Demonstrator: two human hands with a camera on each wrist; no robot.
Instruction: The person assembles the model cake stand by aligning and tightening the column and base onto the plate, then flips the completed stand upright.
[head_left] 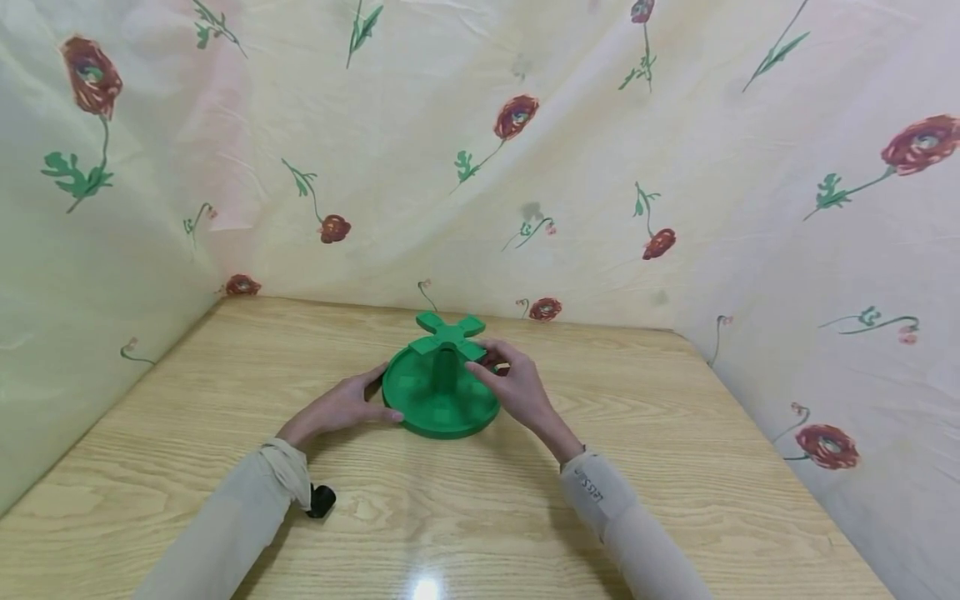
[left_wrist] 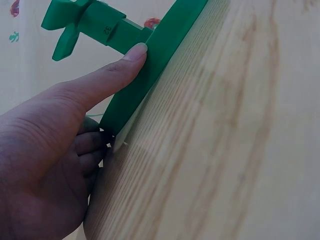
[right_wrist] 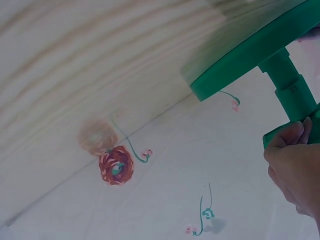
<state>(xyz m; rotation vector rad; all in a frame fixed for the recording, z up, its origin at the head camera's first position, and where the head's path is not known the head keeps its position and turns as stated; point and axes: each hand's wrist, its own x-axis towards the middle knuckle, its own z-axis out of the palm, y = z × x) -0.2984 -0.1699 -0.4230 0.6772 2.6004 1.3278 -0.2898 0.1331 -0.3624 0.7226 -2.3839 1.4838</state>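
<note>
- Stand (head_left: 446,379) is sitting upright on the table (head_left: 675,433).
- Your left hand (head_left: 343,405) is gripping its rim (head_left: 442,432).
- Your right hand (head_left: 519,385) is pinching one arm of its cross (head_left: 448,336).

Wooden table (head_left: 660,417), floral cloth (head_left: 405,150) behind

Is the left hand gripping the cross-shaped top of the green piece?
No, the left hand holds the edge of the round green base, clear of the cross-shaped top.
</note>
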